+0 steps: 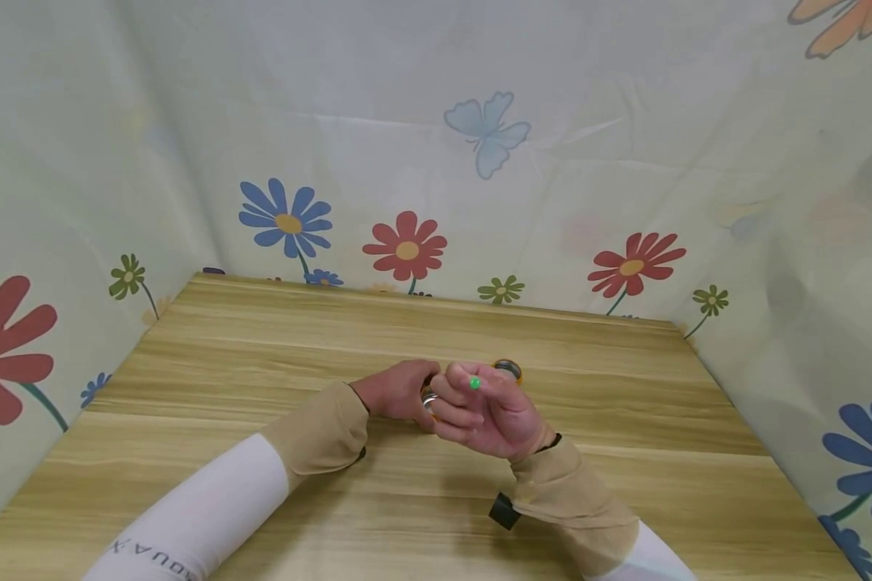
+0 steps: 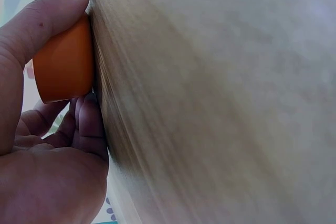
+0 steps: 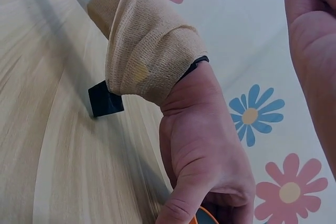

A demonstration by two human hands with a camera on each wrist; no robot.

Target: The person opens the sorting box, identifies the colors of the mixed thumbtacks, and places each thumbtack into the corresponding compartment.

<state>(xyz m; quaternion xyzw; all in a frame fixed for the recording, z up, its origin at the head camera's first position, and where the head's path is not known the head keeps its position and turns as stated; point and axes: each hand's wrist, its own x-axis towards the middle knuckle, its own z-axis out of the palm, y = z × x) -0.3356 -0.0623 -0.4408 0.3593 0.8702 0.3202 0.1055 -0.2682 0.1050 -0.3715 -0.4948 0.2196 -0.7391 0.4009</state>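
On the table my left hand (image 1: 401, 390) grips a short, round orange container (image 2: 65, 64), its thumb on one side and fingers on the other. The container's silvery rim (image 1: 429, 401) shows partly in the head view; the rest is behind the hands. My right hand (image 1: 490, 411) is raised just right of it with the fingers curled in. Between thumb and forefinger it pinches a small round green bead (image 1: 475, 382). At the right edge of the right wrist view only part of the right hand (image 3: 317, 40) appears.
Behind the right hand, a round orange-rimmed piece with a grey middle (image 1: 507, 369) lies on the table. The wood-grain table (image 1: 276, 331) meets a flower-printed curtain (image 1: 378, 169) at the back and sides. A black block (image 1: 505, 512) hangs at the right wrist.
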